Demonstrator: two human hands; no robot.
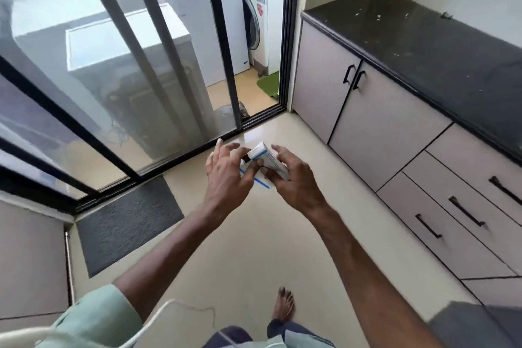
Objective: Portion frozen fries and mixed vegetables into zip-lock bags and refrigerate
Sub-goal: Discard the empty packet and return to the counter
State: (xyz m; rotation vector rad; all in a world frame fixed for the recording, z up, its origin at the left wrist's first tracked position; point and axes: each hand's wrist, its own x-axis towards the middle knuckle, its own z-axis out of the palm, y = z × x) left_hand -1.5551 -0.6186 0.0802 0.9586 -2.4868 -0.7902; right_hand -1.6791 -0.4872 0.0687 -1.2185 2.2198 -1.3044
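Observation:
A small white box with blue stripes (pixel 265 157) is held out in front of me above the floor. My right hand (pixel 293 178) grips it from the right side. My left hand (pixel 228 169) is at the box's open left end, its thumb and fingers pinching a clear zip-lock bag with blue lines (pixel 261 182) that hangs out below the box. No fries or vegetables are in view.
A dark stone counter (pixel 423 45) over grey cupboards and drawers (pixel 381 127) runs along the right. Sliding glass doors (pixel 127 79) fill the left, with white appliances and a washing machine (pixel 262 20) beyond. A dark mat (pixel 127 223) lies on the beige floor; my bare foot (pixel 284 305) is below.

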